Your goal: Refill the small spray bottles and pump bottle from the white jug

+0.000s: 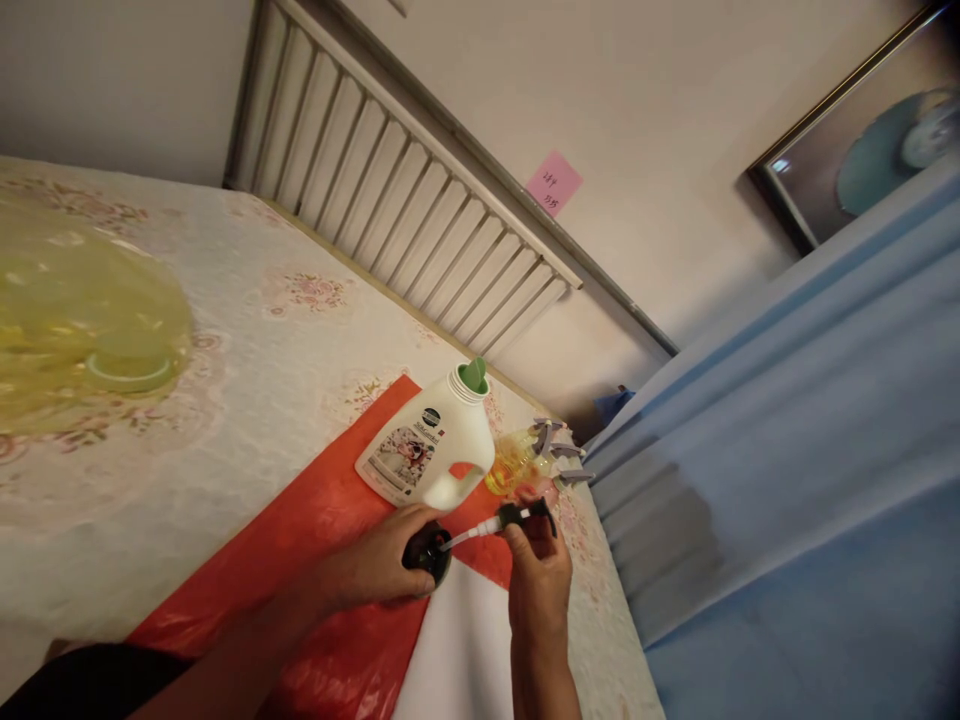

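My left hand (391, 558) is closed around a dark bottle (427, 560) whose open neck points up toward the camera. In my right hand (538, 565) is a black pump dispenser head (517, 514), gripped between thumb and fingers. Its clear dip tube slants left, and the end is at the bottle's mouth; how deep it sits is unclear. Just behind my hands stands a cream detergent jug (427, 440) with a printed label, a side handle and a green spout insert in its uncapped neck.
Several clear spray bottles (525, 465) with grey trigger heads stand right of the jug. A red plastic sheet (300, 560) and a white sheet (457, 650) lie on the flowered tablecloth (247, 300). A yellow plastic bag (82, 310) is at left, a blue curtain (787, 450) at right.
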`<state>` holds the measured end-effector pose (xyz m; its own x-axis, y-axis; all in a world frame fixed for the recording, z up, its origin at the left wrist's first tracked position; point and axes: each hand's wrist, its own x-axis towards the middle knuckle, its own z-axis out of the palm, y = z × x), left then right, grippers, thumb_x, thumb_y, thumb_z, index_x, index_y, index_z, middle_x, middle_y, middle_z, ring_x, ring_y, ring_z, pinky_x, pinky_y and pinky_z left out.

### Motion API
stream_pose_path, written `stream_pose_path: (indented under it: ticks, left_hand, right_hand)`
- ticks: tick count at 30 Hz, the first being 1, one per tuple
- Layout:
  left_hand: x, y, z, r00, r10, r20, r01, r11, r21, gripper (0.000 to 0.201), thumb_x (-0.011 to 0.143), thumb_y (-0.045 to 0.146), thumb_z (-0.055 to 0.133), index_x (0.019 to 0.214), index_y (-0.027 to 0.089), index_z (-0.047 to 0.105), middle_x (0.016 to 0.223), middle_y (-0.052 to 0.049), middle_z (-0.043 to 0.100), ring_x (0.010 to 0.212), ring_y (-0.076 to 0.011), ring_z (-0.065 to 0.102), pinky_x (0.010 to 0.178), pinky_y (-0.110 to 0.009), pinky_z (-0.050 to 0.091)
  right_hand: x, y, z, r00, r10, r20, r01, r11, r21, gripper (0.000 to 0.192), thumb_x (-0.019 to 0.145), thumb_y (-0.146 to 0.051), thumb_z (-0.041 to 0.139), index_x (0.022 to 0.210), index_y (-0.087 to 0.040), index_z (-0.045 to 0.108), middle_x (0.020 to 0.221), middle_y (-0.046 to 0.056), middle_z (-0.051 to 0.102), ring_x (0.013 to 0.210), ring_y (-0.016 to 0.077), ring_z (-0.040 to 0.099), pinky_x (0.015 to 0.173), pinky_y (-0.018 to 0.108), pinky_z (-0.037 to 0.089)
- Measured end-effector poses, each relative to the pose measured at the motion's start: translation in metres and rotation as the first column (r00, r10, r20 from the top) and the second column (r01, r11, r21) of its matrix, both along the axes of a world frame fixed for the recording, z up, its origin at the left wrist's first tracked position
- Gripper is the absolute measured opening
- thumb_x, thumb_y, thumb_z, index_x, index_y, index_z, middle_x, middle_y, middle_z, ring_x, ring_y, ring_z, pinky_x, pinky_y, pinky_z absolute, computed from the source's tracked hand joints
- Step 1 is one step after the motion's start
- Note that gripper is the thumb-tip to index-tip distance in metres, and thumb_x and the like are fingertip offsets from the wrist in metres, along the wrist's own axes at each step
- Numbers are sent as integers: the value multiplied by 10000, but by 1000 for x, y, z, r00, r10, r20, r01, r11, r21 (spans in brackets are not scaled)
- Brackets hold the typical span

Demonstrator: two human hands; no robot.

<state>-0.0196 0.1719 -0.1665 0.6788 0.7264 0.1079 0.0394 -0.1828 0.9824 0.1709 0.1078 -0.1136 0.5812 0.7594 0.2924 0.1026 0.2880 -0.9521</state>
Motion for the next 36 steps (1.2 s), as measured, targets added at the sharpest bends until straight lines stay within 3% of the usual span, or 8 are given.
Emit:
stream_pose_path:
  ticks: [7, 10, 15, 22, 26, 30, 33, 36]
  left_hand:
    - [1, 0, 1, 1000, -9, 3, 9, 999, -31, 626, 608, 168, 594, 1226, 259, 553, 1150, -36, 614, 979, -263, 618, 567, -239, 486]
    - [3, 0, -2, 1000, 3, 9, -3, 1000, -15, 625, 602, 164, 607, 1220, 251, 560, 1164, -42, 610, 995, -266, 615, 584, -239, 495]
    - [2, 0, -1, 999, -39, 9, 39, 996, -79, 665, 623, 174, 598, 1277, 257, 511, 1257, -64, 559, 967, -256, 624, 454, -206, 449]
    - [-2, -1, 6, 1000, -14, -16, 14, 1000, 2, 635, 635, 179, 615, 1258, 265, 532, 1237, -40, 585, 993, -254, 610, 677, -264, 509]
    - [-1, 1, 3, 1000, -21, -16, 21, 1000, 15, 655, 621, 182, 621, 1265, 261, 530, 1270, -39, 573, 1066, -275, 584, 730, -281, 512]
    - [1, 2, -2, 1000, -5, -17, 5, 999, 32, 646, 615, 176, 635, 1251, 251, 547, 1289, -39, 564, 1143, -285, 549, 852, -304, 502]
    - [2, 2, -5, 1000, -4, -12, 4, 1000, 20, 653, 620, 178, 638, 1261, 258, 545, 1286, -39, 566, 1137, -284, 555, 842, -301, 510]
    - [3, 1, -6, 1000, 7, -13, -7, 1000, 4, 676, 614, 171, 629, 1277, 265, 535, 1283, -38, 569, 1128, -285, 564, 804, -292, 521]
  right_hand:
    - [12, 0, 18, 981, -31, -191, 48, 995, 85, 433, 655, -251, 797, 1059, -210, 647, 1116, 51, 668, 952, 197, 659, 681, 269, 557]
    - [16, -1, 15, 966, -10, -258, 33, 996, 86, 408, 646, -250, 805, 1024, -223, 655, 1039, 18, 689, 867, 161, 666, 677, 257, 560]
    - [21, -2, 5, 964, -38, -261, 57, 996, 62, 391, 624, -251, 826, 976, -214, 660, 983, 8, 705, 824, 164, 675, 670, 271, 566]
    - [21, -2, 3, 977, -24, -214, 40, 997, 70, 390, 649, -257, 815, 1003, -221, 656, 987, 14, 698, 876, 185, 676, 703, 304, 575]
    - [21, -4, 2, 986, 3, -168, 9, 998, 68, 433, 673, -271, 795, 1073, -222, 639, 1069, 35, 692, 951, 206, 671, 768, 343, 577]
    - [27, -6, 0, 984, -26, -174, 34, 998, 46, 390, 667, -276, 805, 1014, -211, 641, 1018, 31, 702, 915, 206, 680, 716, 324, 583]
    - [38, -7, -3, 980, -56, -191, 67, 996, 52, 333, 691, -300, 791, 977, -219, 641, 947, 7, 708, 869, 176, 688, 741, 310, 578]
    - [56, -5, -9, 976, -166, -142, 170, 985, 18, 293, 691, -355, 778, 900, -213, 628, 859, -12, 694, 758, 154, 687, 693, 298, 580]
